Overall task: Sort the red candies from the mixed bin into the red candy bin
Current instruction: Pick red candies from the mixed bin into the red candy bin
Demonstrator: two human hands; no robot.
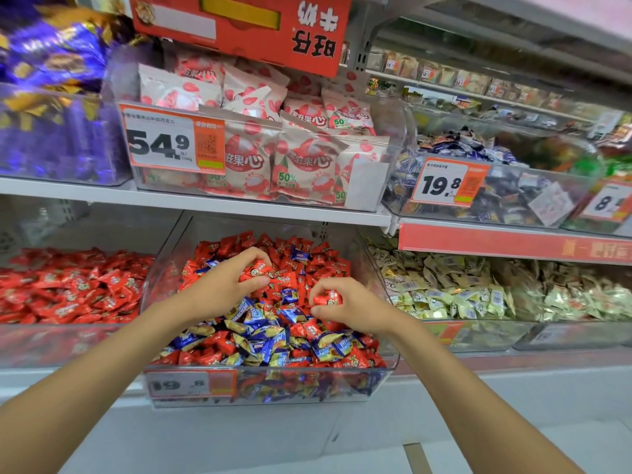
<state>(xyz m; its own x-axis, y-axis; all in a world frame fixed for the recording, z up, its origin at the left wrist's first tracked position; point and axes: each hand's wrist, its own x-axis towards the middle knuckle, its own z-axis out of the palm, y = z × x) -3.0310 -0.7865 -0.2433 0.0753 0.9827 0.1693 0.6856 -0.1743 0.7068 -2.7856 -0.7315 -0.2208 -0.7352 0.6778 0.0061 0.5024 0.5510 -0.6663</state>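
Observation:
The clear mixed bin [383,374] on the lower shelf holds red, blue and gold wrapped candies. Both hands are inside it. My left hand [225,285] curls over the pile and pinches red candies [260,271] between thumb and fingers. My right hand [345,307] grips a red candy [327,298] just right of the left hand. The red candy bin [68,333], filled with red wrapped candies only, stands directly left of the mixed bin.
A bin of pale gold candies [444,295] sits right of the mixed bin. The shelf above carries a bin of pink-white snack packs [290,159], purple candies [51,97] and dark wrapped sweets [496,193]. A white shelf front [239,436] runs below.

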